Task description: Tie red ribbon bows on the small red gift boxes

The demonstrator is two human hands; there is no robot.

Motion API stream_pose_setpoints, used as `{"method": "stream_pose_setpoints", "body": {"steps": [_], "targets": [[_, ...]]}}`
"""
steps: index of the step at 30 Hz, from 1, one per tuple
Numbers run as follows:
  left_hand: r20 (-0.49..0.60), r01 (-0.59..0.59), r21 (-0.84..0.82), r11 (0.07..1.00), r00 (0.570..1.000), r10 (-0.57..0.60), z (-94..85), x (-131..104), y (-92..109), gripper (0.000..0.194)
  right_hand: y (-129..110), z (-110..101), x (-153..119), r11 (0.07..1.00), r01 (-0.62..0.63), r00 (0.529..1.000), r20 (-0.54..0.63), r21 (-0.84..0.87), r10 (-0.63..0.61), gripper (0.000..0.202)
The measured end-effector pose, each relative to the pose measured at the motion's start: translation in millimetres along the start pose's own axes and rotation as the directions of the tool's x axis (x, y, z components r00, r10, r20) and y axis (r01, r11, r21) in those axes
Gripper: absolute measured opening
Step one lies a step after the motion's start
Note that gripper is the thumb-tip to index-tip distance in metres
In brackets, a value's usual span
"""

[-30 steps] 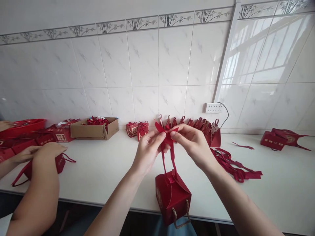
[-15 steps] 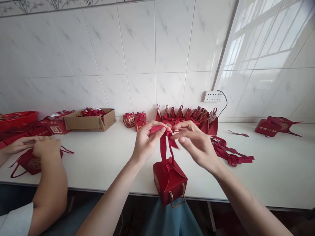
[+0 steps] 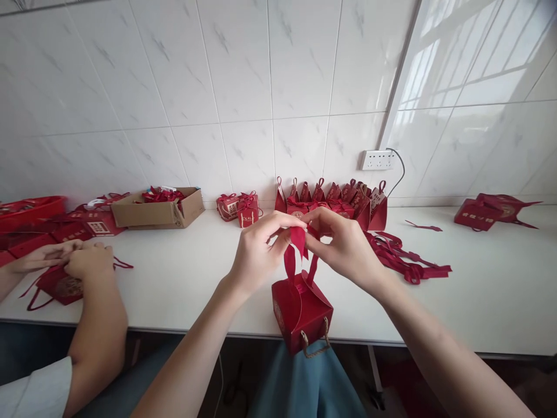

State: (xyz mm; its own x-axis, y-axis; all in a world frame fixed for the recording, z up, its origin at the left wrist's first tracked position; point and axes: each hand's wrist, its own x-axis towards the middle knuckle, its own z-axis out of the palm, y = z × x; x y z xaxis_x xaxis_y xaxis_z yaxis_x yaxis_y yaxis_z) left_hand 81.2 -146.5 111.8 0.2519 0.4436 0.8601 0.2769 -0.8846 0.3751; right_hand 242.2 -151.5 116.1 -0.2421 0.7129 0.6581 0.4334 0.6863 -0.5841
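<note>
red folded-card gift box (image 3: 304, 310), with a twisted tan rope handle (image 3: 316, 349), is showing in the head view at the near edge of a long white table (image 3: 487, 302). a flat dark red fabric ribbon (image 3: 290, 264) is rising from its top. above the box, the left hand (image 3: 261, 247) is pinching the ribbon between thumb and fingers; the right hand (image 3: 346, 249) is gripping it too, fingertips nearly meeting the left's. right of the box, a tangle of loose red ribbons (image 3: 413, 270) is lying. left of it, a co-worker's hands (image 3: 89, 261) are touching another dark red card box (image 3: 65, 287).
</note>
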Motion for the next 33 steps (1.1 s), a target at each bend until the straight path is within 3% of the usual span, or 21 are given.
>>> {"method": "stream_pose_setpoints", "body": {"steps": [3, 6, 11, 15, 18, 22, 26, 28, 29, 33], "targets": [[0.0, 0.001, -0.046, 0.999, 1.0, -0.001, 4.4, -3.6, -4.4, 0.016, 3.1, 6.8, -2.3, 0.962, 0.075, 0.989, -0.1, -0.262, -0.105, 0.012], [-0.041, 0.0, -0.129, 0.992, 0.999, -0.006, 10.0, -6.7, -10.2, 0.017, 6.3, 13.1, -3.4, 0.953, 0.077, 0.983, -0.139, -0.294, -0.123, 0.019], [-0.119, -0.107, -0.087, 0.99, 0.988, 0.096, 14.8, -11.1, -18.4, 0.023, 1.9, 7.3, -4.8, 0.996, 0.026, 0.996, -0.092, 0.081, -0.019, 0.018], [-0.119, -0.27, -0.037, 0.962, 0.957, 0.264, 16.3, -12.8, -19.0, 0.028, -0.9, 0.1, -4.2, 0.921, -0.068, 0.991, -0.081, 0.383, 0.107, 0.02], [-0.111, -0.332, -0.014, 0.943, 0.938, 0.328, 18.3, -12.1, -18.4, 0.031, 1.6, 2.1, -2.1, 0.859, -0.104, 0.973, -0.128, 0.501, 0.193, 0.018], [-0.126, -0.267, -0.072, 0.961, 0.958, 0.257, 21.7, -18.1, -17.9, 0.027, 6.7, 6.6, 1.9, 0.881, -0.076, 0.944, -0.251, 0.466, 0.214, 0.013], [-0.269, -0.035, -0.264, 0.964, 0.962, -0.039, 25.9, -40.3, -14.2, 0.018, 15.4, 2.3, 5.0, 0.905, -0.049, 0.912, -0.35, 0.423, 0.213, 0.034], [-0.337, 0.107, -0.403, 0.909, 0.906, -0.257, 27.4, -54.1, -12.0, 0.012, 22.5, -2.9, 3.0, 0.905, -0.088, 0.893, -0.37, 0.417, 0.257, 0.044], [-0.361, 0.168, -0.481, 0.86, 0.857, -0.369, 27.6, -60.5, -11.2, 0.009, 27.0, -5.6, 0.6, 0.902, -0.114, 0.879, -0.38, 0.416, 0.286, 0.045], [-0.362, 0.289, -0.738, 0.61, 0.594, -0.718, 24.4, -79.0, -10.9, 0.006, 49.9, -13.5, -16.4, 0.9, -0.165, 0.83, -0.436, 0.403, 0.347, 0.039]]}}
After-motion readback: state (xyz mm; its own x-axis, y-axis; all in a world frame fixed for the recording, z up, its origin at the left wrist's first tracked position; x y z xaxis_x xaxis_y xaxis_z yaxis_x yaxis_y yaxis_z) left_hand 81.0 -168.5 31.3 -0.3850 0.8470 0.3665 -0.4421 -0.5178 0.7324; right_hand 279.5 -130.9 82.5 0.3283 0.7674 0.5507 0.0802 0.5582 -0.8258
